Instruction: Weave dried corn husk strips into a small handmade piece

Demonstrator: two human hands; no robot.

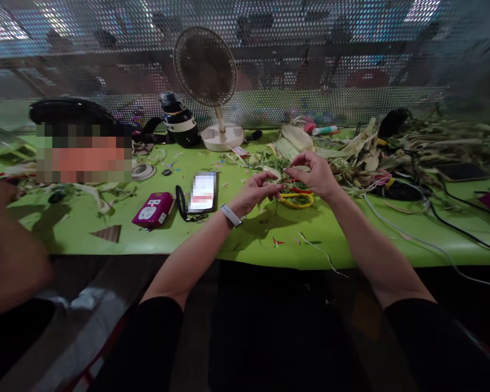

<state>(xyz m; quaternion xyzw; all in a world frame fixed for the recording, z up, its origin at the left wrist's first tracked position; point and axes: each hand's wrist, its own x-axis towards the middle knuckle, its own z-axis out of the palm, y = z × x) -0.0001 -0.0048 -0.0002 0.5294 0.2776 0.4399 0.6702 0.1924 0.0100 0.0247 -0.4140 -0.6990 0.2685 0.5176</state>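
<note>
Both my hands meet above the green table [249,239], near its middle. My left hand [256,191], with a pale watch band at the wrist, is closed in a pinch on a pale green piece of corn husk [273,173]. My right hand [313,173] is also closed, thumb and fingertips pressed together at the same piece; its fingers partly hide what they grip. Just beneath the hands lies a yellow loop [297,203] with a red part beside it, like scissor handles. Behind them rests a large pale corn husk [296,139] among green scraps.
A fan [222,136], a dark bottle [180,121], a phone [204,191] and a magenta power socket [153,210] stand left of the hands. Dry husks [363,152] heap up on the right, with cables [408,237] in front. Another person's arm [12,256] is at far left.
</note>
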